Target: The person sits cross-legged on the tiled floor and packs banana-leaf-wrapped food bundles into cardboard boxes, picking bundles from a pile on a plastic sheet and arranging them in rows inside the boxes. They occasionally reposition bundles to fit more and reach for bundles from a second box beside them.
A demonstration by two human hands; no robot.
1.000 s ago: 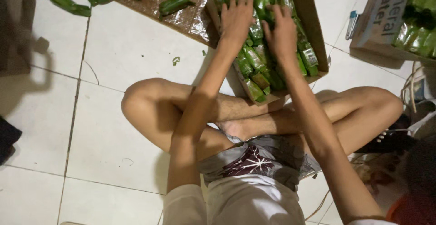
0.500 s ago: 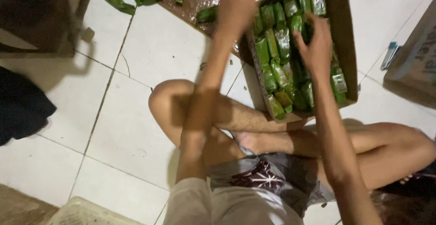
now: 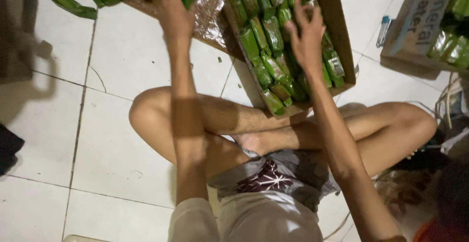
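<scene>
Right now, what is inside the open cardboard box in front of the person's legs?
The cardboard box holds rows of green leaf-wrapped parcels, packed side by side. The right hand hangs over them with fingers spread, covering some. Whether there are lower layers, and the box floor, cannot be seen.

Green wrapped packets (image 3: 273,51) fill an open brown carton (image 3: 337,22) — second printed carton (image 3: 415,27) right.

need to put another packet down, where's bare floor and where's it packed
Bare tile between the brown sheet and the bent knee. Crowded: the cardboard box under the right hand is full of leaf-wrapped packets; the left hand covers the sheet's edge.
</scene>
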